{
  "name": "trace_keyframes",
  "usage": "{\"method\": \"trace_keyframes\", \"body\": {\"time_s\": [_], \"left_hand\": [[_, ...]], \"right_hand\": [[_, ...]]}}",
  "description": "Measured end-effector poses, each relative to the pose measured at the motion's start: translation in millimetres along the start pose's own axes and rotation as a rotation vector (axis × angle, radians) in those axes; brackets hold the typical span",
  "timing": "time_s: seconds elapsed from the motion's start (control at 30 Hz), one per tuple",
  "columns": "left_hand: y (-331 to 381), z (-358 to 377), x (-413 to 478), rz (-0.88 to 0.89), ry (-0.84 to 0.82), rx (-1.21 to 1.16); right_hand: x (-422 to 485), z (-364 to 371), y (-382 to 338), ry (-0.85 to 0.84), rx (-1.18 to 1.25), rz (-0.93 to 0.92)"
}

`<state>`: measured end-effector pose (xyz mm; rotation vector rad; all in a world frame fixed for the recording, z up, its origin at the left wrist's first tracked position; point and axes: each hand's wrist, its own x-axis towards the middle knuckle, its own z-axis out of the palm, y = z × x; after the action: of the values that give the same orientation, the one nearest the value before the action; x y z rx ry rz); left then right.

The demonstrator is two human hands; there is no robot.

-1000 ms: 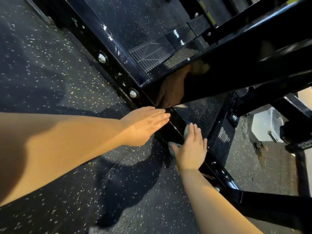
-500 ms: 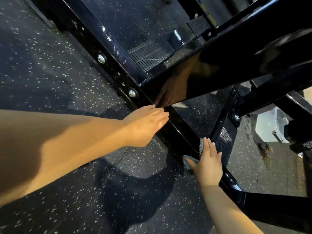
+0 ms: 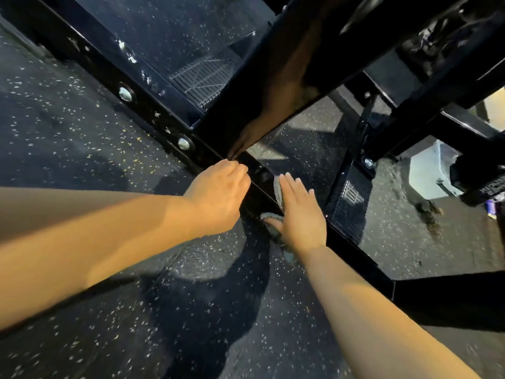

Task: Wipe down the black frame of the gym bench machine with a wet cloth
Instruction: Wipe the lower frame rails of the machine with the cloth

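**Cloth comes back up the low rail**

The right hand's (image 3: 299, 214) fingers (image 3: 291, 187) lie straight and close together, pressing the grey cloth (image 3: 278, 191) flat against the low rail of the black frame (image 3: 352, 251), with the thumb hooked under a fold of it on the near side. Half a second ago this hand was further down the rail, towards the textured foot plate (image 3: 348, 198); now it has slid back up, almost to the joint where the big slanted beam (image 3: 273, 86) meets the rail. The left hand (image 3: 218, 195) has changed too: its fingers, flat before, are curled loosely at the rail's edge just beside the cloth, steadying and holding nothing that I can see. To me that back-and-forth reads as scrubbing one stretch of rail, so the wipe is under way here. The bolted length (image 3: 153, 116) beyond the joint, above the speckled floor (image 3: 68, 127), and the upper beams look not yet reached.
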<state>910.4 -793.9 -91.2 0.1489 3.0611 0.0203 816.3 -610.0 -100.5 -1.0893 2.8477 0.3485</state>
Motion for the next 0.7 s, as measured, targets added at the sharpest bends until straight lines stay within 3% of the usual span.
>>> {"method": "trace_keyframes", "body": {"time_s": [0.17, 0.27, 0.33, 0.47, 0.7], "left_hand": [[16, -3, 1, -0.079, -0.017, 0.012], [28, -3, 5, 0.025, -0.07, 0.108], [42, -9, 13, 0.078, -0.092, 0.042], [74, -12, 31, 0.024, -0.239, 0.019], [97, -6, 34, -0.035, -0.236, 0.151]], "right_hand": [[-78, 20, 85, -0.127, 0.053, 0.184], [-121, 29, 119, -0.114, 0.027, 0.289], [-130, 31, 126, -0.182, 0.019, 0.331], [-104, 32, 112, -0.115, -0.004, 0.259], [-74, 29, 86, -0.063, -0.038, 0.138]]}}
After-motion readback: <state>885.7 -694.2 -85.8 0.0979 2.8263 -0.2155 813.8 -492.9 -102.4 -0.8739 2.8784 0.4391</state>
